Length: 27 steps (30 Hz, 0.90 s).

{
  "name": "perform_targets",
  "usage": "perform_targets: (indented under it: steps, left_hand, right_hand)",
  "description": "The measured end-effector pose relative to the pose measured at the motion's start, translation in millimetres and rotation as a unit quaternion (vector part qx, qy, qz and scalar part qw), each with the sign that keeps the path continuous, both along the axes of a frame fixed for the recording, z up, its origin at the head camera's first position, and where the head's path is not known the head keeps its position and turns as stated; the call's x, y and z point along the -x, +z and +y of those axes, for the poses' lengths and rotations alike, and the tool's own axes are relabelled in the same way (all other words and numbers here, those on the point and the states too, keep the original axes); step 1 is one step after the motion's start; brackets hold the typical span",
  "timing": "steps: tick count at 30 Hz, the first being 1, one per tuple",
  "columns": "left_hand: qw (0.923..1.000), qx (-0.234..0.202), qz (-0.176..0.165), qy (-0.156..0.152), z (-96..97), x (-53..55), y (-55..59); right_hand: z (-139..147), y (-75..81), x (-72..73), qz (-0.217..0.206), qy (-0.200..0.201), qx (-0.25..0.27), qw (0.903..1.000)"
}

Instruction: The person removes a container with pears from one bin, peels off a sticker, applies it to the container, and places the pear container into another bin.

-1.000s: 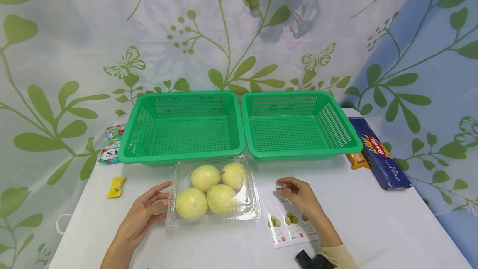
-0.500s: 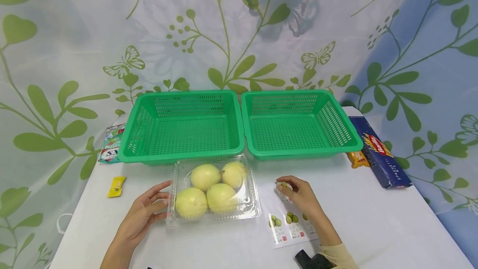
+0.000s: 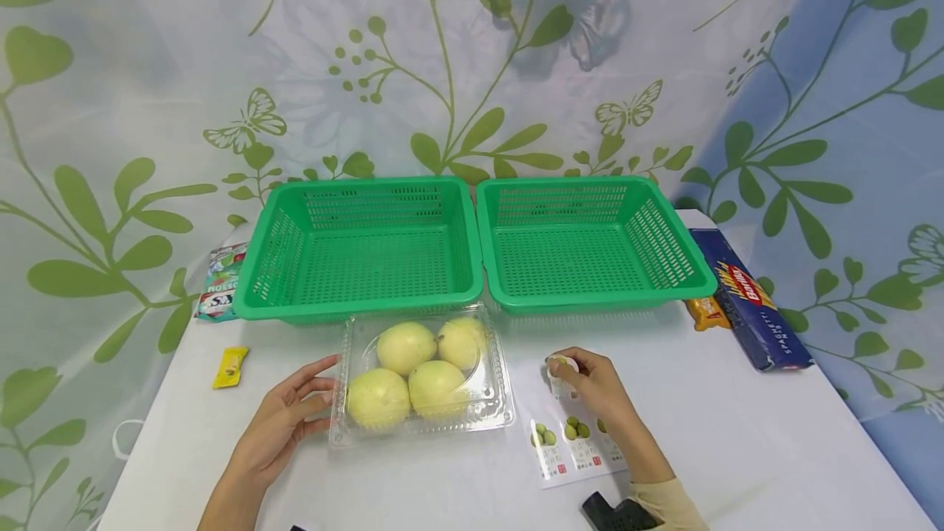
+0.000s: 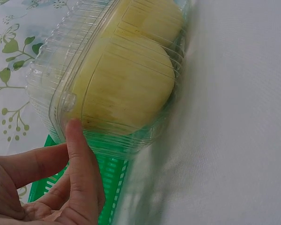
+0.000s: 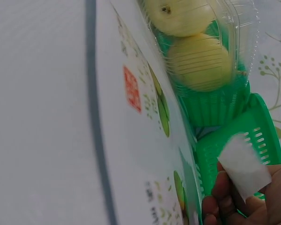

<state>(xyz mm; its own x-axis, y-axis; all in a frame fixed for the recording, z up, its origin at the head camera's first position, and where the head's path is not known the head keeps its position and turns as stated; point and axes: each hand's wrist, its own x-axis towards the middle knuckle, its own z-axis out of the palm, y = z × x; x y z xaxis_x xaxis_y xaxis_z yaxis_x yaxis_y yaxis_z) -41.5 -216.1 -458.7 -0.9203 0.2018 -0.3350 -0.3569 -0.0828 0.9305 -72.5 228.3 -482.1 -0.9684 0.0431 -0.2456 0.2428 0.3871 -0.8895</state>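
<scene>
A clear plastic clamshell box [image 3: 505, 388] holds several pale yellow-green round fruits [image 3: 406, 349] near the middle of the table. My left hand [image 3: 283, 420] is at the box's left side, fingers loosely bent, with a fingertip at its corner in the left wrist view. My right hand [image 3: 596, 388] pinches a small white sticker label [image 3: 564, 382] between thumb and fingers. The label's pale back [image 5: 246, 168] shows in the right wrist view. Under that hand lies a sheet of stickers [image 3: 571, 465] printed with green fruit, partly hidden by the forearm.
Two green plastic baskets [image 3: 357, 307] stand side by side behind the box. A blue spaghetti box [image 3: 752, 310] and an orange packet [image 3: 708, 314] lie at the right. A turquoise bag [image 3: 220, 285] and a small yellow packet [image 3: 230, 367] are on the left.
The label in my right hand has turned from nearly edge-on to show its printed face. My left hand and the fruit box have stayed in place.
</scene>
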Motion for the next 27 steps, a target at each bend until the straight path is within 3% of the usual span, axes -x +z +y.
perform_targets:
  steps: [9, 16, 27]
  left_hand:
    - [1.0000, -0.001, 0.001, 0.004, 0.3, -1.6, 1.6]
    - [0.9995, 0.025, -0.015, 0.009, 1.2, 1.6, 4.4]
    - [0.9993, 0.037, -0.004, 0.012, 0.2, -2.5, 8.4]
  right_hand:
    - [0.1, -1.2, 0.4, 0.001, -0.009, 0.019, 0.9998]
    - [-0.2, -0.4, 0.1, -0.002, -0.014, 0.021, 0.9997]
    - [-0.7, 6.9, -5.6, -0.027, -0.007, 0.024, 0.9993]
